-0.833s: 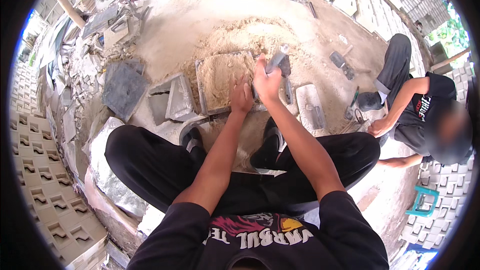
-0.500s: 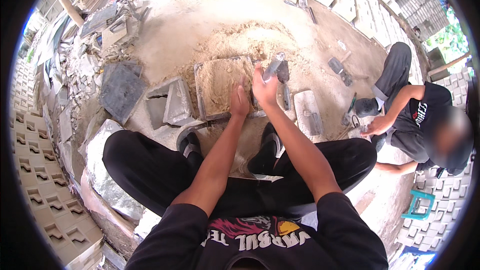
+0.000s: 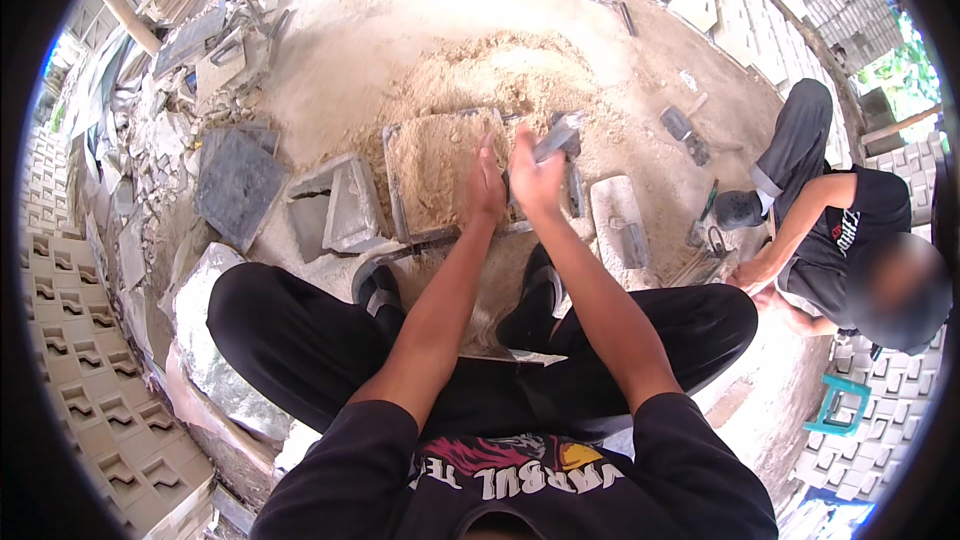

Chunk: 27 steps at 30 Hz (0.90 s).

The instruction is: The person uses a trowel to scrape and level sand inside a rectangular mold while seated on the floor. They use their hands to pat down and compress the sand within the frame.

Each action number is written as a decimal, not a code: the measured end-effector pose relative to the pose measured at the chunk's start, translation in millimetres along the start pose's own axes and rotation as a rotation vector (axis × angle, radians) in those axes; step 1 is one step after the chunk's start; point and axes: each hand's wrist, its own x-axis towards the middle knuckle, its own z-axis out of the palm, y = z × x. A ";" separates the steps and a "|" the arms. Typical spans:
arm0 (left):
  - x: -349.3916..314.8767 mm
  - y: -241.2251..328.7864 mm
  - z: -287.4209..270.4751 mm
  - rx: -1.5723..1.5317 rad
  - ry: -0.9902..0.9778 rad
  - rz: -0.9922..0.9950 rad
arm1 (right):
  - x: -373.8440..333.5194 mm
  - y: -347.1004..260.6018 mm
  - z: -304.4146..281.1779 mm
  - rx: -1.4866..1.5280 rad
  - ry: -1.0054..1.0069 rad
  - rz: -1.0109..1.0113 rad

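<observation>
Dark rectangular frame [image 3: 396,185] apparently filled; tan sand [image 3: 435,162] uneven.
Left hand [image 3: 486,190]: fingers straight; right hand [image 3: 533,175]: gripping grey metallic-looking tool [image 3: 557,138].

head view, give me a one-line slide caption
Right hand gripping a grey tool, left hand at a sand-filled frame, with a co-worker off to the right.

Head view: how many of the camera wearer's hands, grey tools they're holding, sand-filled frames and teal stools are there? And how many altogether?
Left hand and right hand: 2
Held grey tool: 1
Sand-filled frame: 1
Teal stool: 1
Total: 5
</observation>
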 end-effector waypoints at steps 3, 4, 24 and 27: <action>1.7 -8.7 -1.1 -0.107 0.045 -0.004 | 2.5 -2.4 4.4 0.026 -0.033 0.009; 8.9 -12.4 -3.5 -0.147 0.053 -0.002 | 2.9 -8.4 3.7 0.102 -0.030 0.013; 18.6 -24.1 16.9 -0.719 0.122 -0.082 | 20.3 3.6 17.3 0.017 0.000 -0.104; 16.7 -21.3 7.0 -0.750 0.154 -0.095 | 32.7 -17.6 18.6 0.041 0.011 0.020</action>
